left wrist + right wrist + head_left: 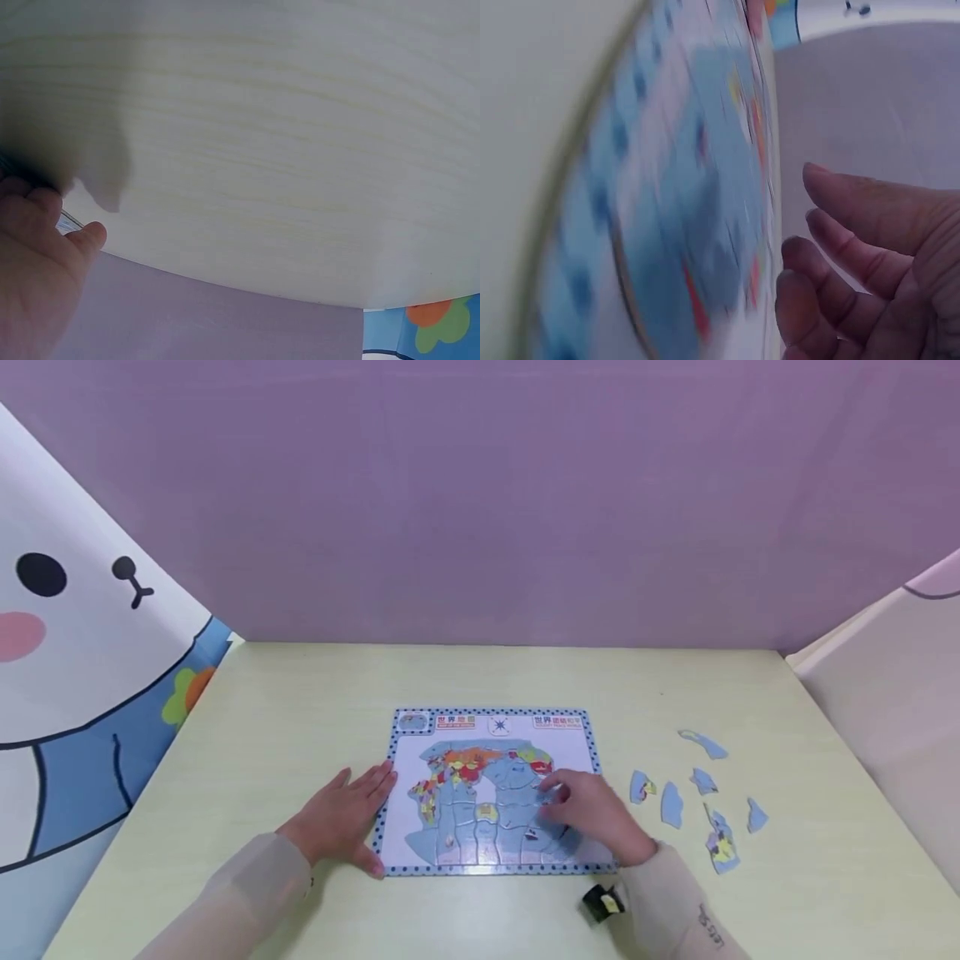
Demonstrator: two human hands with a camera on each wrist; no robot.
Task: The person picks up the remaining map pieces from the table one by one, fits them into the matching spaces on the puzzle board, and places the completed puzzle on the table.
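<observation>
pale table (315,693) meeting purple backdrop (480,510) | puzzle (486,789) lying mid-table, loose pieces (672,805) resting rightward | left hand (345,814) resting wide at puzzle's left edge | right hand (592,810) hovering above, thumb and fingers apart

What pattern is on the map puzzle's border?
The puzzle border has dark blue dots on light blue; the head view shows it best.
</observation>
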